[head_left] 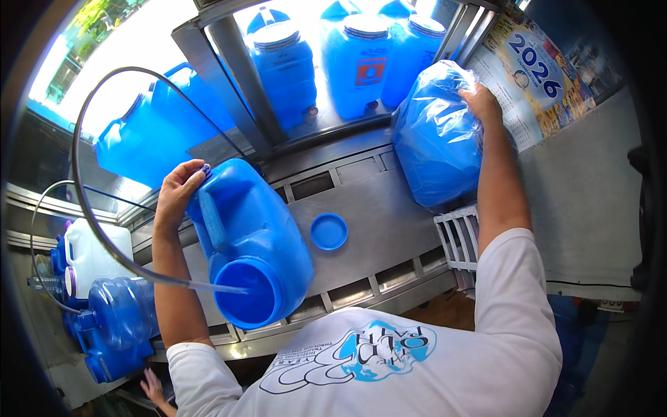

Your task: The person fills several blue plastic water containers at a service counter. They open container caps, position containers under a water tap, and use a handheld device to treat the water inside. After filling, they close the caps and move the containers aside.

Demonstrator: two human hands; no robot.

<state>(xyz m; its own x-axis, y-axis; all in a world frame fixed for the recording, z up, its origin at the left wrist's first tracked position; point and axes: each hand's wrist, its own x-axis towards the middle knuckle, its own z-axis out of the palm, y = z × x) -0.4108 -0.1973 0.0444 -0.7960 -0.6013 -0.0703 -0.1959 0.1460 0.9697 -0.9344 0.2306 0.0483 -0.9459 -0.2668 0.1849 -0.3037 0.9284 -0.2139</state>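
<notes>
A big blue water jug [278,222] lies tilted on the steel counter, its wide mouth facing me. Clear water runs into that mouth from a thin hose [132,258]. My left hand [182,186] is closed at the jug's far end, pinching a small blue-and-white fitting there; the fitting's exact kind is unclear. The round blue lid [328,231] rests on the counter just right of the jug. At the back right, my right hand [481,104] grips the clear plastic bag [455,80] that covers a second blue jug [434,153].
Several capped blue jugs [358,66] stand beyond the window frame. A white plastic rack [458,236] sits below the bagged jug. Clear-blue round bottles [118,313] and a white container [101,250] are at left. Another person's hand [151,386] shows at lower left. The steel counter [347,267] has slots along its edges.
</notes>
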